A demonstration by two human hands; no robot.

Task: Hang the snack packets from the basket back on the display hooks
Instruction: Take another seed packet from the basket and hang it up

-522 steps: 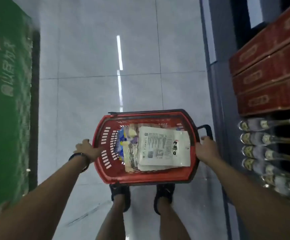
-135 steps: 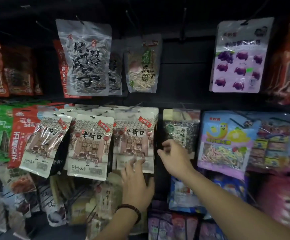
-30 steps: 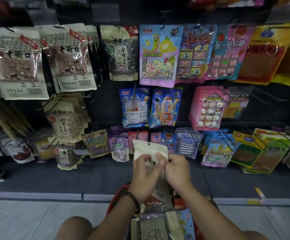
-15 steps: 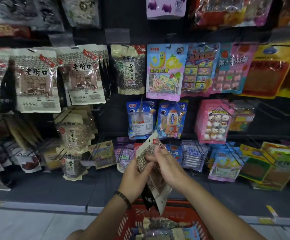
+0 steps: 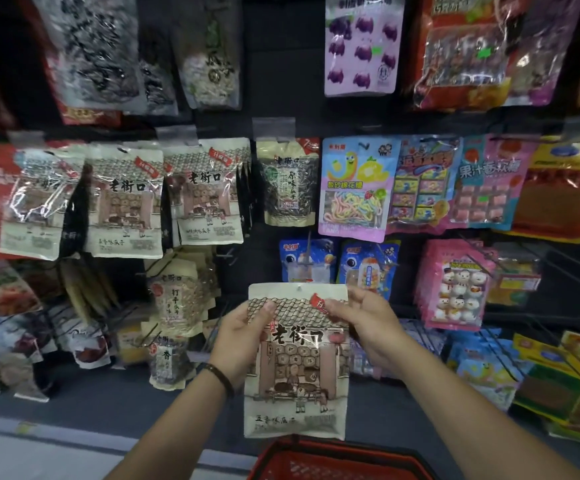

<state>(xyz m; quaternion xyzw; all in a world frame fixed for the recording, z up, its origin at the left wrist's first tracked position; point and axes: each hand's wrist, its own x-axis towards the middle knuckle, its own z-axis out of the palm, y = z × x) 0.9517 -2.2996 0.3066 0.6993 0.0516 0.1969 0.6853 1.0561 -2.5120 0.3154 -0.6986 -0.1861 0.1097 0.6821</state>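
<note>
Pinched at both top corners by left hand (image 5: pixel 243 341) and right hand (image 5: pixel 368 323): melon-seed packet (image 5: pixel 295 368), upright, long axis vertical. Matching hung packets (image 5: pixel 205 192) above-left, nearer left hand.

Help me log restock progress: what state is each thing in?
cream melon-seed packet: held upright before the display, on no hook.
left hand: grips the packet's upper left edge.
right hand: pinches its upper right corner.
red basket: below the packet, contents out of view.
matching packets: hanging on hooks.
</note>
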